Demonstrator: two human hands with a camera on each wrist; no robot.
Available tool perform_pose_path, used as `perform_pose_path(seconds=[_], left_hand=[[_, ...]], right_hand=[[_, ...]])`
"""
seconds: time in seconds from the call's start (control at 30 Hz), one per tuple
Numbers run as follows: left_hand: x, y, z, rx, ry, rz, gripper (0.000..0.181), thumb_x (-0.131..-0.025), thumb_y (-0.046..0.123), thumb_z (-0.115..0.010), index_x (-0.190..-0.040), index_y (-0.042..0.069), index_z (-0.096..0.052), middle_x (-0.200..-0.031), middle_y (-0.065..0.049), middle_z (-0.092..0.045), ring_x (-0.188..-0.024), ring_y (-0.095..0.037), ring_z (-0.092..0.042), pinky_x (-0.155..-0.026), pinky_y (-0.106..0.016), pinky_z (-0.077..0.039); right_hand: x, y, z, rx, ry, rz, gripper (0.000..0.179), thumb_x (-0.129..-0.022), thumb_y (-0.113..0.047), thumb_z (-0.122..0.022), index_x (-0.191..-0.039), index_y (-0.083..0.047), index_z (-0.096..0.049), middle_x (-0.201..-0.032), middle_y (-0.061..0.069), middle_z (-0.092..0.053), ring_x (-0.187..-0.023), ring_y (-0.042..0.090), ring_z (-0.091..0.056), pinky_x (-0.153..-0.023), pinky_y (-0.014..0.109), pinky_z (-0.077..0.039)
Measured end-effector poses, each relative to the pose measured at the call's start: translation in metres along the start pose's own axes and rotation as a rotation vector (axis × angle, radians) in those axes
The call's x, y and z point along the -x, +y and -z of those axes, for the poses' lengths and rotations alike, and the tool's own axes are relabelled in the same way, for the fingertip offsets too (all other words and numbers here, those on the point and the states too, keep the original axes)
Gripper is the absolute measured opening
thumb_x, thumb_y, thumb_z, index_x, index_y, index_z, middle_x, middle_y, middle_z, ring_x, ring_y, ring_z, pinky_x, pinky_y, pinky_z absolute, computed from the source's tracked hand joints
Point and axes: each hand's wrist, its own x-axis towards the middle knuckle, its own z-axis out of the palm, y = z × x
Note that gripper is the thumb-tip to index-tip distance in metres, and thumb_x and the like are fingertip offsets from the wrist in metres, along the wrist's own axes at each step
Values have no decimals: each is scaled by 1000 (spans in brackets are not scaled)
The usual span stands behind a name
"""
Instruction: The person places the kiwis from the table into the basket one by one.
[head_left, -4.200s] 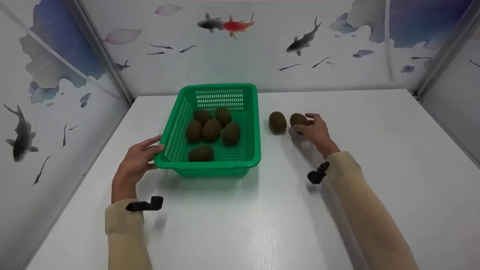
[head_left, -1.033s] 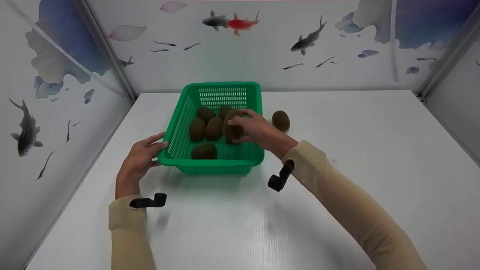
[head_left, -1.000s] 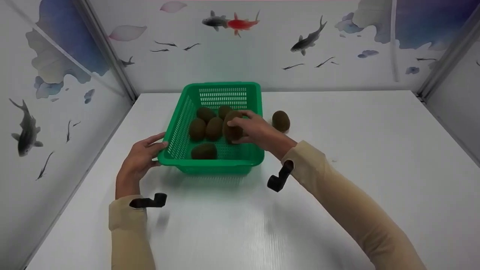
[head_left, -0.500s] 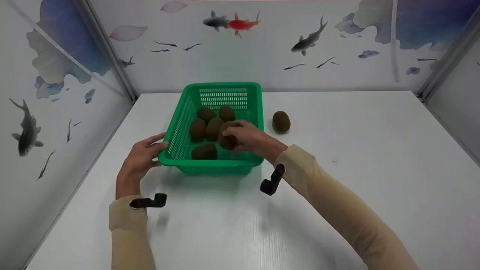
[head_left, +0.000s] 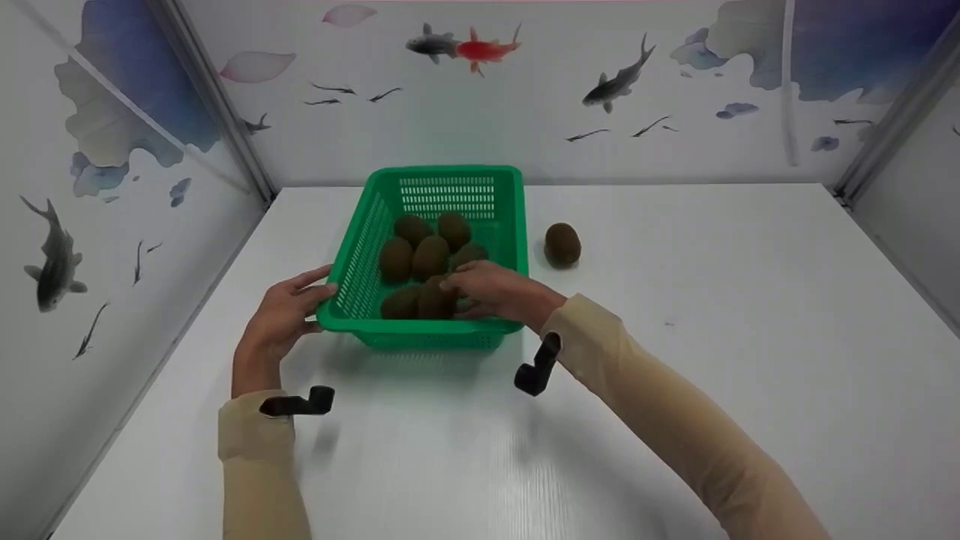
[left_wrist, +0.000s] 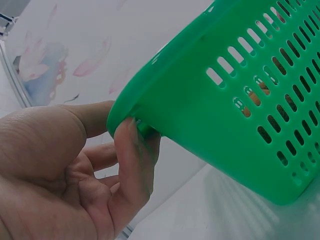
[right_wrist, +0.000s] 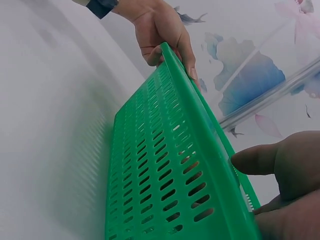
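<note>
A green plastic basket (head_left: 420,325) with slotted walls stands on the white table, and several brown kiwis (head_left: 430,257) lie in it. My left hand (head_left: 279,319) grips the basket's near left corner; in the left wrist view the thumb and fingers pinch the rim (left_wrist: 150,70). Inside the basket, near its front wall, my right hand (head_left: 499,291) holds a kiwi (head_left: 436,298) beside another one lying on its side (head_left: 400,302). The right fingers are partly hidden behind that kiwi and the hand itself. One more kiwi (head_left: 562,244) rests on the table, right of the basket.
White panels with painted fish and lotus leaves enclose the table (head_left: 675,420) at the back and both sides. A black wrist camera (head_left: 300,403) sits on the left sleeve, another camera (head_left: 537,367) on the right.
My right hand has brought a kiwi from the table into the basket, then shifted it toward the near wall. Of two kiwis on the table, one is left there. My left hand stays put.
</note>
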Motion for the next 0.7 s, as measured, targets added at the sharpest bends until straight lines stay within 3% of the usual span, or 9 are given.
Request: perform_pose_path(seconds=[0.2, 0.33, 0.43, 0.7], left_hand=[[-1, 0, 0, 3, -3, 1, 62, -102, 35, -58, -157, 18, -34, -145, -14, -53, -104, -8, -62, -82, -25, -54], [-1, 0, 0, 5, -6, -4, 62, -103, 34, -57, -157, 17, -34, -136, -8, -60, -100, -5, -64, -80, -24, -54], [-1, 0, 1, 5, -8, -3, 63, -102, 35, -58, -157, 17, -34, -132, -5, -61, -98, -4, -64, -79, -24, -54], [-3, -1, 2, 10, -16, 12, 62, -103, 35, -57, -158, 19, -33, -142, -13, -55, -101, -6, -63, -81, -24, -54]], right_hand=[[0, 0, 2, 47, -66, 32, 62, -105, -31, -54, -156, -5, -30, -156, 16, -41, -142, 32, -46, -115, 42, -41], [1, -1, 5, 45, -81, 59, 64, -105, -32, -52, -157, -3, -27, -159, 17, -38, -144, 33, -43, -115, 41, -41], [5, -5, 10, 37, -70, 82, 66, -105, -32, -53, -157, -2, -26, -159, 17, -38, -145, 33, -42, -116, 41, -40], [18, -17, 33, 82, 2, 179, 58, -103, -34, -55, -152, -7, -39, -156, 12, -43, -144, 30, -44, -115, 44, -41]])
